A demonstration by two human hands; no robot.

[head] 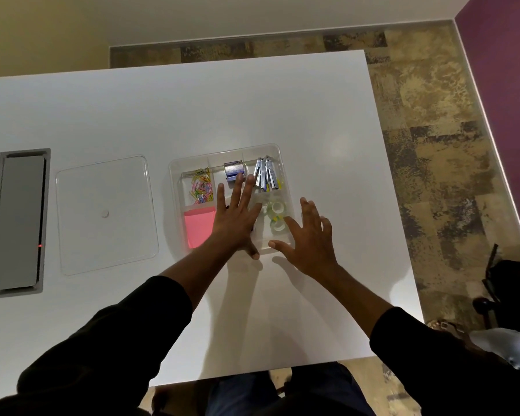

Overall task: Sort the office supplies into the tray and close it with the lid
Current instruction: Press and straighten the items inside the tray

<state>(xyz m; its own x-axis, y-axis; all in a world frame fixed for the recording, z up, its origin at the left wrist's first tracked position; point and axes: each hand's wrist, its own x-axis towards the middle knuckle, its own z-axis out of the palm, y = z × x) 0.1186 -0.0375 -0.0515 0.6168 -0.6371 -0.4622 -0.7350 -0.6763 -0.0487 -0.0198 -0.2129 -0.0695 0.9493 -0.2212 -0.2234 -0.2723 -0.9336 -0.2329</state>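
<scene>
The clear square plastic lid (107,214) lies flat left of the clear compartmented plastic tray (278,151), not yet on. Your left hand (234,223) and right hand (309,238) hover over the tray, fingers spread, gripping nothing. Lowered carelessly, the lid may snag the three steel staplers (264,174) or two clear tape rolls (278,217).

White table (132,115), see-through tray (278,150) and lid (107,214). Bright pink sticky notes (197,228) at the tray's 8 o'clock, rainbow paper clips (201,189) at 10, chrome staplers (264,174) at 1. Mottled brown-gold floor (427,145), purple wall (505,70), black sleeves (102,340).
</scene>
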